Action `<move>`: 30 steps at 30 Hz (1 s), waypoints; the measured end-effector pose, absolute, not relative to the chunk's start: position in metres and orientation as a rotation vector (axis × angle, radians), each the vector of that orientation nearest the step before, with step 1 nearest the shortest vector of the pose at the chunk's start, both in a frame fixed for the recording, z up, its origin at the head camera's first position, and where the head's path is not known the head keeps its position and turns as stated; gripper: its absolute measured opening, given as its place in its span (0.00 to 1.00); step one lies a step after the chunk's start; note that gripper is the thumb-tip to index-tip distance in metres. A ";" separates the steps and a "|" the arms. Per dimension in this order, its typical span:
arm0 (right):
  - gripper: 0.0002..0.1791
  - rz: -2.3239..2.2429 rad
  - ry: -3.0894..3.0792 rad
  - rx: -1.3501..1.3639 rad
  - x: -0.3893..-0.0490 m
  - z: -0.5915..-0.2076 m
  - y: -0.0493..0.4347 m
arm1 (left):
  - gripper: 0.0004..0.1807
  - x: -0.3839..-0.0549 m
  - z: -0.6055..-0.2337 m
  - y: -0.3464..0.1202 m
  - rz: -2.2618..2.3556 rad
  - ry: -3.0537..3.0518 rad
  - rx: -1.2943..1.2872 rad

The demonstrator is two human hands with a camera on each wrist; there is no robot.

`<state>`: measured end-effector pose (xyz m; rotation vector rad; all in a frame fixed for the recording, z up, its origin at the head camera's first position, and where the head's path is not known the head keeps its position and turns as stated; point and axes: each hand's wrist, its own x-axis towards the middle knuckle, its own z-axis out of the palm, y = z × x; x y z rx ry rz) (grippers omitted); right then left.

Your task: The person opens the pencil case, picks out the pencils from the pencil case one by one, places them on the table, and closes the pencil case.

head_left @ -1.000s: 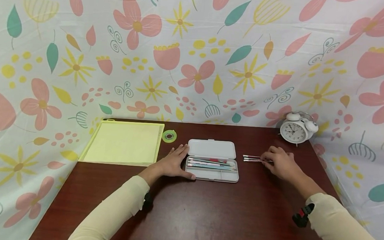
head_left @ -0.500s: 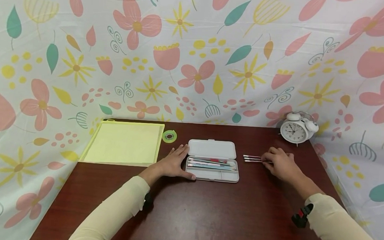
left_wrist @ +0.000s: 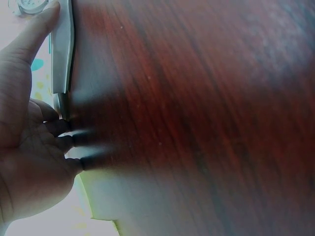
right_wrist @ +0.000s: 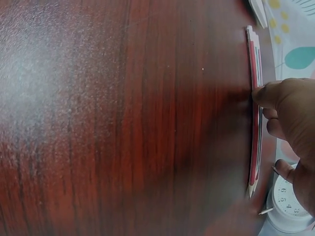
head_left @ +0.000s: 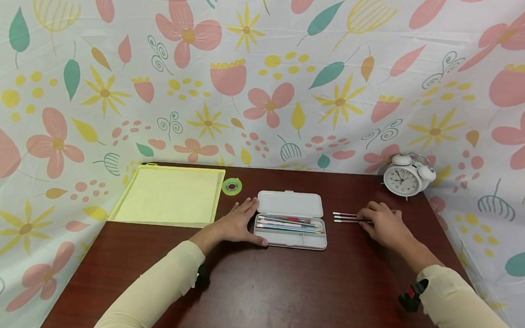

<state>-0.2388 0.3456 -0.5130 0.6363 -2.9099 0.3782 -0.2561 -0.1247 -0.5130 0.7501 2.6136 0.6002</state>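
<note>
An open white pencil case [head_left: 290, 240] stands mid-table, its lid [head_left: 289, 204] folded back. Pencils and a red-marked item [head_left: 290, 224] lie in its rear compartment; the front ones look bare. My left hand [head_left: 238, 222] touches the case's left side, fingers extended toward the back and thumb at the front edge. To the right of the case, my right hand [head_left: 384, 223] pinches three pencils [head_left: 344, 217] lying side by side on the table. In the right wrist view, the pencils [right_wrist: 255, 118] show white eraser ends and sharpened tips, with the thumb pressed against a red one.
A white twin-bell alarm clock [head_left: 407, 176] stands at the back right, behind my right hand. Green tape [head_left: 231, 186] lies behind my left hand. A yellow zip folder [head_left: 170, 196] occupies the back left. A flowered cloth [head_left: 268, 74] hangs behind the dark wooden table [head_left: 272, 295].
The three pencils' eraser ends have spread slightly apart, the nearest one shifting a little toward me. My left hand and the case have stayed in place.
</note>
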 end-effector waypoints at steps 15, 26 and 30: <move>0.10 0.396 -2.916 0.740 -0.244 -0.500 0.293 | 0.77 -0.257 -0.515 -0.123 0.607 2.628 0.733; 0.08 0.437 -2.878 0.910 -0.245 -0.498 0.245 | 0.77 -0.257 -0.516 -0.123 0.602 2.626 0.740; 0.08 0.432 -2.841 0.986 -0.245 -0.500 0.234 | 0.76 -0.258 -0.516 -0.125 0.588 2.627 0.737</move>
